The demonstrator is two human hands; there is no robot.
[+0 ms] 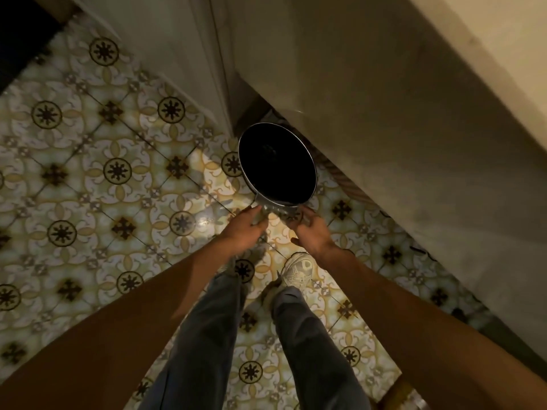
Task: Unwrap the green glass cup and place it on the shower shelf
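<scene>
Standing on a patterned tile floor (pixel 88 179), the person reaches both hands toward a round, dark-lined bin (pixel 276 164) with a metal rim, just beyond the fingertips. Left hand (pixel 247 229) — fingers loosely spread, nothing clearly held. Right hand (pixel 310 229) — likewise spread. Something clear and crinkled (pixel 273 211) lies between the hands at the bin's near rim; its identity cannot be told. No writing legible. The green glass cup is not in view.

Patterned tile floor (pixel 118 173) bears round bin (pixel 276 164), 2 shoes (pixel 297 269).
</scene>
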